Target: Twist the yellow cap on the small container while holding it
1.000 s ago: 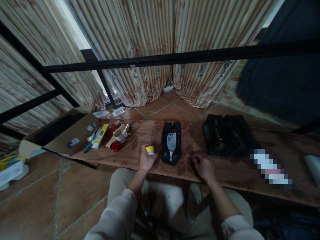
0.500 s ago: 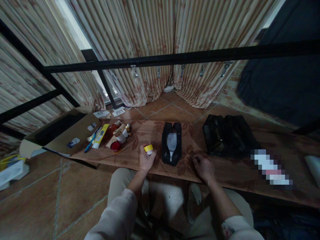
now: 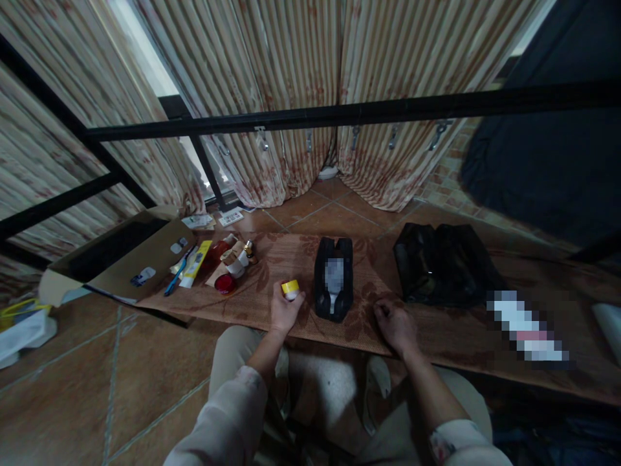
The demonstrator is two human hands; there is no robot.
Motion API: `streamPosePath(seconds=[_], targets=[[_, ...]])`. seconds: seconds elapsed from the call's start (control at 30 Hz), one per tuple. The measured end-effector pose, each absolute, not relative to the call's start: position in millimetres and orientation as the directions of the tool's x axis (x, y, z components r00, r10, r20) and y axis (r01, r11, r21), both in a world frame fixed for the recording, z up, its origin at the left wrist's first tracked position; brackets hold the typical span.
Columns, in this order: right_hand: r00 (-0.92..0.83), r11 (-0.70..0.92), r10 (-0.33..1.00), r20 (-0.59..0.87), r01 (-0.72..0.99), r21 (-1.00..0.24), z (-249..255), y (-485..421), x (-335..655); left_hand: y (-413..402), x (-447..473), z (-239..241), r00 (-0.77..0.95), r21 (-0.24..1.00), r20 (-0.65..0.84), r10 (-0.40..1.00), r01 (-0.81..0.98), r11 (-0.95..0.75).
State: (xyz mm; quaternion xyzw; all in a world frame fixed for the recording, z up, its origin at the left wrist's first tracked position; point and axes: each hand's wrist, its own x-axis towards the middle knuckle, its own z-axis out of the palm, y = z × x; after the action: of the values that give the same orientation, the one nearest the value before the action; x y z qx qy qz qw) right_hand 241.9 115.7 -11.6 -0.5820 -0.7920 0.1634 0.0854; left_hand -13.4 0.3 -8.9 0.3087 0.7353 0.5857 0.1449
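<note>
My left hand grips a small white jar with a yellow lid, thumb on one side and fingers on the other, just above the cloth-covered bench. To the right of it stands a narrow black pouch, unzipped, with a blurred-out pale item inside. My right hand rests at the bench's near edge, its fingers curled in and nothing visible in them. It lies between the pouch and a larger black bag.
At the left are a toothbrush, a yellow-and-white tube box, a red-lidded jar and small bottles. Beyond them sits an open cardboard box. A blurred-out packet lies right. A black metal bar crosses behind the bench.
The jar in my left hand has shifted very slightly to the right. My right hand and the bags stay where they were.
</note>
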Motion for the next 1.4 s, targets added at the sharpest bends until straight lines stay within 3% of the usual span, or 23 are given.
streamPosePath(seconds=[0.23,0.57,1.07,1.4], targets=[[-0.314,0.278,0.948,-0.046,0.893,-0.353,-10.8,115.3,241.5,0.6,-15.4,-11.1,-0.741,0.966,0.172,0.649,0.258,0.038],[-0.321,0.282,0.945,-0.055,0.89,-0.36,-10.8,115.7,241.8,0.3,-14.2,-9.4,-0.754,0.963,0.171,0.634,0.263,0.053],[-0.306,0.264,0.95,-0.056,0.888,-0.378,-11.3,114.5,241.6,-0.6,-19.6,-19.3,-0.774,0.995,0.062,0.63,0.094,0.017],[-0.33,0.296,0.943,-0.038,0.886,-0.356,-14.7,117.5,242.4,-1.0,-18.2,-15.9,-0.777,0.982,0.097,0.622,0.176,0.067]])
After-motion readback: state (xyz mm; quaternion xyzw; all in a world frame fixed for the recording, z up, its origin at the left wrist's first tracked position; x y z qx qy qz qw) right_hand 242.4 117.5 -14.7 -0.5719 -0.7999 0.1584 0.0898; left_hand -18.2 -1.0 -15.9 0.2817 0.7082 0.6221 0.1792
